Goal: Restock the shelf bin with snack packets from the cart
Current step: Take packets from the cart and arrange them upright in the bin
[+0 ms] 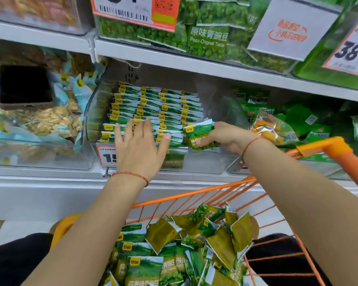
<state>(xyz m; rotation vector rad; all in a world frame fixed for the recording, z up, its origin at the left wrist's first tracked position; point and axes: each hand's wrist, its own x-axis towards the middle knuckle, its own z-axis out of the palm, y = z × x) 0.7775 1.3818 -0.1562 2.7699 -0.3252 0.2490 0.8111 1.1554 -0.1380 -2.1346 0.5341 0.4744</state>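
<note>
A clear shelf bin [201,162] holds rows of green snack packets [159,106] stacked on edge. My left hand [140,146] lies flat with straight fingers against the front packets at the bin's left. At the bin's right end, my right hand [225,137] grips a small bunch of green packets [198,133], tilted against the stack. Below, the orange cart [194,195] holds a loose heap of the same green packets [186,248].
A bin of peanut bags [39,120] with a dark phone [25,87] on top stands to the left. Another bin of green and yellow snack bags [287,124] is on the right. The cart's orange handle [339,153] crosses the right side. The shelf above [194,65] overhangs the bins.
</note>
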